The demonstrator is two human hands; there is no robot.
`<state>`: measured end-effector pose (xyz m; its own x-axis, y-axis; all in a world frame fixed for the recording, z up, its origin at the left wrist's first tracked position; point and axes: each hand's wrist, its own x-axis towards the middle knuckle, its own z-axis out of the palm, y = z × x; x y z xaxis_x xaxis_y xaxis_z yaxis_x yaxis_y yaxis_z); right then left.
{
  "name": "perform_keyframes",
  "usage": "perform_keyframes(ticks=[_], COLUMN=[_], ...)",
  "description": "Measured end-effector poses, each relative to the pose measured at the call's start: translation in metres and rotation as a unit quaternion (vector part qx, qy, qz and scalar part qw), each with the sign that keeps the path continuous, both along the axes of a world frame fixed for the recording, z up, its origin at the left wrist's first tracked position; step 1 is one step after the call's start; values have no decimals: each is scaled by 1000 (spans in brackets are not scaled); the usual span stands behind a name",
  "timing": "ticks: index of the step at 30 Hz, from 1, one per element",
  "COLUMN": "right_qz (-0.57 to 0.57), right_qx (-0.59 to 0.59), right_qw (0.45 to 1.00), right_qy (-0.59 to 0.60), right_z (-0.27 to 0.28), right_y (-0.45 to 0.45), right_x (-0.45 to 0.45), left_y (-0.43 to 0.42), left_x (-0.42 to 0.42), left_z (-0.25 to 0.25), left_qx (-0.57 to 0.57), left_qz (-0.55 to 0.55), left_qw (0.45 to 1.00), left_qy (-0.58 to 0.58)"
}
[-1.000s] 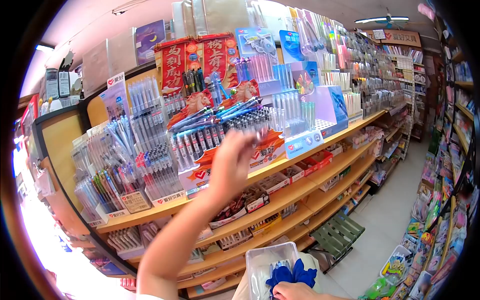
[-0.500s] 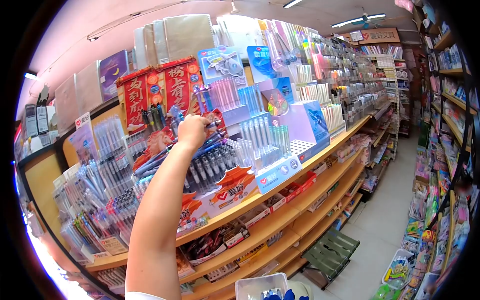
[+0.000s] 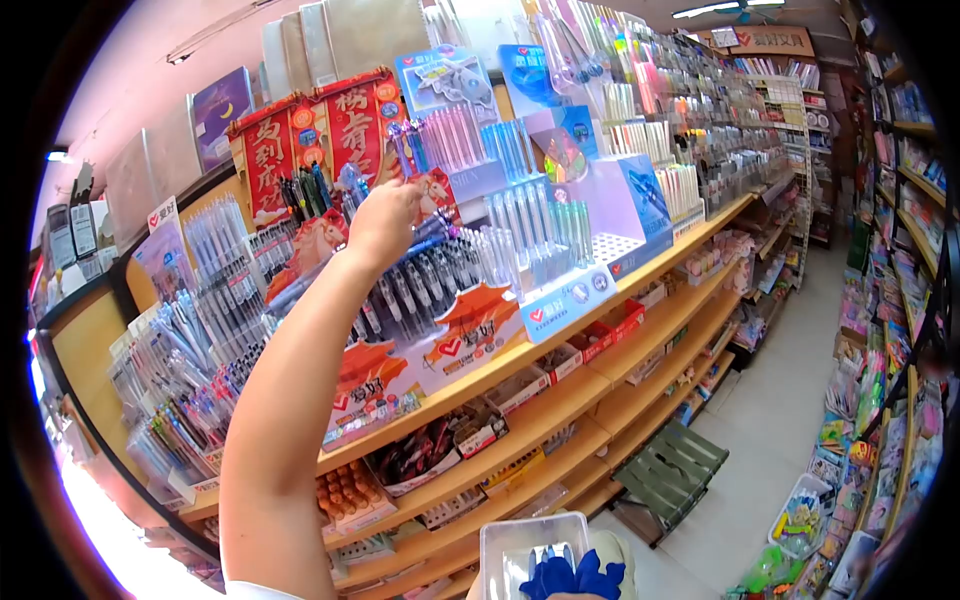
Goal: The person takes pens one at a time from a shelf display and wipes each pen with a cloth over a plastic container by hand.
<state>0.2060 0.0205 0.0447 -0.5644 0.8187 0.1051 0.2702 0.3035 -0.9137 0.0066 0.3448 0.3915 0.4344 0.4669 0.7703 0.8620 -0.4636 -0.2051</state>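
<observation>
My left hand reaches from the lower left to a pen display. It is closed, back toward me, with the fingertips hidden; I cannot make out what they hold. Just right of and below it lies a dark pen with a purple end. Clear-barrelled pens stand in rows beneath the wrist. Red banners with gold Chinese writing rise behind the hand. At the bottom edge appear a clear plastic box and a deep blue petal-shaped thing. Below these shows a skin-toned sliver I cannot identify. My right hand is not recognisable in view.
A blue pen display stands right of the hand. Wooden shelves below carry boxes of stationery. A green slatted stool stands on the aisle floor. Packed shelves line the right side, with a white basket low down.
The view has tipped down and shifted. My left hand has drawn slightly back from the pens lying across the display, still closed. More of the clear box and blue thing shows at the bottom.
</observation>
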Motion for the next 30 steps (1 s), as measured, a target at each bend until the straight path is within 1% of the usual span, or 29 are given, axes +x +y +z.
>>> perform_keyframes(ticks=[1,2,3,4,5,6,7,8,9,10,11,12,14,15,17,19,21,24,27,30], right_qz=[-5,-3,0,-1,-1,1,-5,33,71,103,115,129,156,156,155,105,36,-41,-116,-197], right_qx=[-4,3,10,11,12,12,21,14,6,-27,-28,-31,-44,-53,-70,-123,-198,-244,-261,-273], right_qw=[1000,1000,999,999,998,998,996,997,996,994,992,991,986,986,985,985,961,938,904,857], right_qy=[14,26,35,45,54,69,82,67,54,36,34,34,26,25,22,59,189,244,319,391], right_z=[0,-1,-1,-1,-1,1,4,-2,-10,-15,-15,-14,-13,-14,-15,-16,-26,-22,-23,-35], right_y=[-1,-2,-1,-2,-4,-7,-11,-11,-9,-10,-12,-14,-18,-19,-19,-15,-13,-12,-9,-2], right_x=[0,-1,0,0,0,-2,-3,-3,-2,0,-1,-4,-5,-6,-6,-5,-9,-11,-18,-18], left_y=[-9,-30,-50,-76,-102,-132,-149,-173,-180,-197,-209,-219,-222,-221,-222,-222,-223,-217,-226,-225], left_x=[7,21,33,44,54,58,59,57,45,45,39,32,21,17,15,11,7,3,-1,-5], left_z=[-13,-27,-45,-71,-97,-125,-160,-187,-244,-278,-309,-335,-381,-392,-395,-398,-404,-416,-410,-431], left_qx=[54,67,65,-32,-113,-209,-253,-352,-422,-463,-491,-512,-497,-486,-476,-471,-473,-585,-583,-562], left_qz=[-52,-133,-170,-176,-161,-167,-203,-281,-327,-228,-230,-181,-150,-133,-131,-126,-117,-76,-132,-120], left_qw=[997,988,983,984,979,949,908,839,798,755,726,731,754,766,757,753,756,662,612,649], left_qy=[-19,-29,-18,-27,50,164,264,304,280,404,423,413,403,399,429,441,437,463,517,498])
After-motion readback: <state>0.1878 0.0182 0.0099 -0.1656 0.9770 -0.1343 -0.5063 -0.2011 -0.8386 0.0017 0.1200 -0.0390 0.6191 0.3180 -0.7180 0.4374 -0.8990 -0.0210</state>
